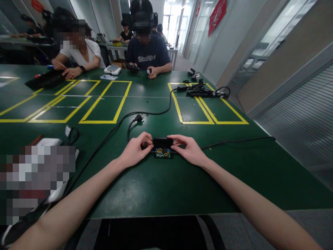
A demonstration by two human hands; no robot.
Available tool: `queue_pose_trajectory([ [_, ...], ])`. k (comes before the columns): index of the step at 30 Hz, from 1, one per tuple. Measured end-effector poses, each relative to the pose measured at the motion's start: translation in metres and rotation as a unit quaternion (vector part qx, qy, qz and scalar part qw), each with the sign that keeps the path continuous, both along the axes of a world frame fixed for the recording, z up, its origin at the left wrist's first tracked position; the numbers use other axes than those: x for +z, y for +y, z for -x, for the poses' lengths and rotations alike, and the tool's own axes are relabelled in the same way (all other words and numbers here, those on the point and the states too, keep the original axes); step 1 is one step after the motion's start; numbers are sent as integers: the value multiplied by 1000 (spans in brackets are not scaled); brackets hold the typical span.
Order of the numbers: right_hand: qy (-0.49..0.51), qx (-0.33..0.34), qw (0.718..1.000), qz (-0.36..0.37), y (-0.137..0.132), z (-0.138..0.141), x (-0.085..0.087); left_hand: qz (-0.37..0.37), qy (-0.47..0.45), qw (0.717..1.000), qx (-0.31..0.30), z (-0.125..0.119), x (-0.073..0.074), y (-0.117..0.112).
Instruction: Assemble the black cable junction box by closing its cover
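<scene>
Both hands hold a black plastic adapter casing half [163,141] between them, tilted up on the table in front of me. My left hand [135,150] pinches its left end between thumb and fingers. At the other end, the thumb and fingers of my right hand [191,150] close on it. Just on the near side lies a small circuit board [163,155] with yellow ring-shaped coils, components facing up. A black power plug [138,118] rests beyond my left hand, its cord running back toward that hand. To the right, a thin black cable [234,140] trails away from my right hand.
Yellow tape rectangles mark the green table [156,187]. Several black adapters and cords [203,92] lie at the far right. A long black cord [111,133] crosses on the left, near a blurred pale object [50,142]. Co-workers sit across the table, one holding a power driver [133,67].
</scene>
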State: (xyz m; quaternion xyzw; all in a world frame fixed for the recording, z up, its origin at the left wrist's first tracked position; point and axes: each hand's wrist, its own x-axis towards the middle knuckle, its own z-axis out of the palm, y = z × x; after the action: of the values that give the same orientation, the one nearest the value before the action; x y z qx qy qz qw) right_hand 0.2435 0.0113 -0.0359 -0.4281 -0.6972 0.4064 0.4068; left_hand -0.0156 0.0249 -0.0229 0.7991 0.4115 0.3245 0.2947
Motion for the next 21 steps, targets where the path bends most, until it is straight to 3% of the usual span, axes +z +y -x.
queue_pose_trajectory([
  [12,-22,39,999,-26,-5,-4,12,-13,26,999,-38,2,3,-2],
  [21,-43,96,988,-113,-6,-8,17,-69,66,992,-82,3,2,-3],
])
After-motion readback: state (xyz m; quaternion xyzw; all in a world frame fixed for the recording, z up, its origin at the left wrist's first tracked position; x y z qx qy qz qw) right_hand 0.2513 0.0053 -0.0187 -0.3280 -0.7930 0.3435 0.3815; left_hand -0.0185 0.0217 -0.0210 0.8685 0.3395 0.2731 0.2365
